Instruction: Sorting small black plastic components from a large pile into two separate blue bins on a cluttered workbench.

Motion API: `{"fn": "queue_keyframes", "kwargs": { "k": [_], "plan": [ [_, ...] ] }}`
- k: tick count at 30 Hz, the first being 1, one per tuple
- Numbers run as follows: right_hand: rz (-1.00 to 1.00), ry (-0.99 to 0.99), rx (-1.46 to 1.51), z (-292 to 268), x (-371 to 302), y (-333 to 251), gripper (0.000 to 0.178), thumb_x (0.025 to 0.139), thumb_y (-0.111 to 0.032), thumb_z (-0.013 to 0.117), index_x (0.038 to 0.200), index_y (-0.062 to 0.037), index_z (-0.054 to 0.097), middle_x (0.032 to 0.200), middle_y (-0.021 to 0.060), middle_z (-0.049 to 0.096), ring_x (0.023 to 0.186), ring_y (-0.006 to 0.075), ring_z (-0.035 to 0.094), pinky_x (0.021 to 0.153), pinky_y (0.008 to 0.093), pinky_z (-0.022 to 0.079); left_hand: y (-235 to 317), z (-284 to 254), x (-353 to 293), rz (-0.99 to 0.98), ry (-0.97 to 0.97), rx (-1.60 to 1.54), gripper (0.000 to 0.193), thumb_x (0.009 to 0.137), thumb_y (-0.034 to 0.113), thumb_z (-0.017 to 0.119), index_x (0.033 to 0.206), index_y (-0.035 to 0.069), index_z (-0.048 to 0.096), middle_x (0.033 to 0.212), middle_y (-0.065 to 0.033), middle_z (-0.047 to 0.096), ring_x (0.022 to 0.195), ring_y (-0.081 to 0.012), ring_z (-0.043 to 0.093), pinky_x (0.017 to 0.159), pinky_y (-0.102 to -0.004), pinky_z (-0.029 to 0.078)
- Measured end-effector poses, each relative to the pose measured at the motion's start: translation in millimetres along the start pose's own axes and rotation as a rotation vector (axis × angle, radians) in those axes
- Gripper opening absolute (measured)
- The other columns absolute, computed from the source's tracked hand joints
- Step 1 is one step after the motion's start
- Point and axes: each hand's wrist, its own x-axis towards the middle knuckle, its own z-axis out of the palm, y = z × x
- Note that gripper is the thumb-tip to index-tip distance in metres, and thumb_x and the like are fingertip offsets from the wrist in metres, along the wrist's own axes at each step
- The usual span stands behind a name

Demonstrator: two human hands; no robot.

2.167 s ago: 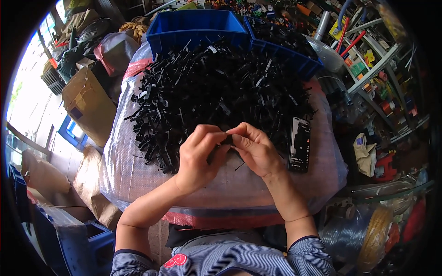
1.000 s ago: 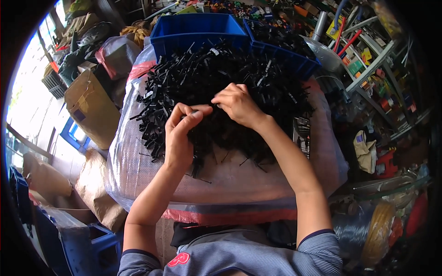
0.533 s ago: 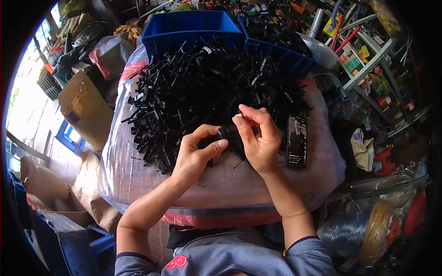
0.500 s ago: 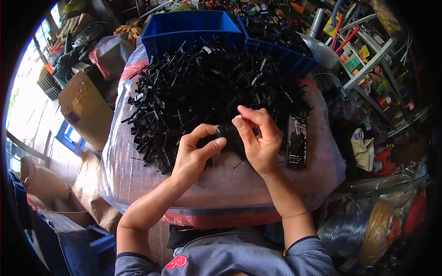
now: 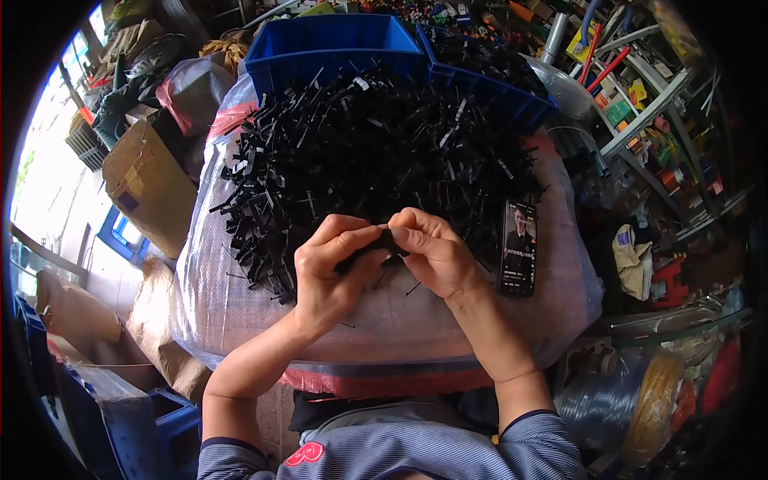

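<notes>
"What do you have on your end?"
"From here I've got the left hand (image 5: 330,264) and right hand (image 5: 438,254) nearly together, fingers curled, both pinching a small black part (image 5: 390,242)."
"Where is it?"
"Between them, over the near edge of the black pile (image 5: 360,152). I see a phone (image 5: 518,248) on the right and a blue bin (image 5: 276,76) behind the pile."
</notes>
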Motion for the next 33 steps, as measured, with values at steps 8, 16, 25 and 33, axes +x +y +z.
{"fn": "queue_keyframes", "kwargs": {
  "k": [8, 16, 25, 33],
  "plan": [
    [-0.344, -0.036, -1.048, 29.7, -6.7, -23.5, 0.054, 0.076, -0.015, 0.071, 0.122, 0.0006, 0.047, 0.107, 0.0093, 0.055, 0.097, 0.0198, 0.056, 0.086, 0.0296, 0.045, -5.4, -17.0, 11.5, -0.749, 0.099, -0.581, 0.015, 0.079, 0.009, 0.067, 0.092, 0.001, 0.064, 0.070, 0.0005, 0.058, 0.063, -0.0067, 0.051, 0.060, -0.0189, 0.040],
    [-0.814, 0.157, -1.588, 31.5, -4.1, -9.8, 0.045, 0.068, -0.001, 0.070, 0.111, 0.0009, 0.055, 0.093, 0.0127, 0.058, 0.080, 0.0263, 0.057, 0.070, 0.0347, 0.049, -9.8, -6.1, 5.9, -0.841, -0.057, -0.649, 0.014, 0.080, 0.010, 0.067, 0.091, 0.000, 0.064, 0.071, 0.0009, 0.059, 0.061, -0.0051, 0.049, 0.056, -0.0185, 0.039],
    [-0.760, 0.204, -1.539, 25.6, 1.1, 8.5, 0.039, 0.070, 0.005, 0.064, 0.107, 0.0017, 0.052, 0.085, 0.0145, 0.057, 0.077, 0.0296, 0.058, 0.065, 0.0354, 0.049, -6.5, 1.7, -1.9, -0.518, -0.016, -0.171, 0.021, 0.076, 0.009, 0.069, 0.091, -0.005, 0.063, 0.078, -0.0050, 0.059, 0.072, -0.0111, 0.056, 0.066, -0.0225, 0.044],
    [-0.838, 0.244, -1.447, 26.6, 7.2, 14.0, 0.032, 0.070, 0.000, 0.066, 0.100, 0.0011, 0.054, 0.084, 0.0140, 0.060, 0.074, 0.0294, 0.062, 0.062, 0.0342, 0.050, -6.5, -1.3, -1.5, -0.353, 0.032, -0.049, 0.020, 0.075, 0.009, 0.068, 0.089, -0.005, 0.064, 0.076, -0.0073, 0.058, 0.069, -0.0130, 0.057, 0.064, -0.0240, 0.044]
  ]
}}
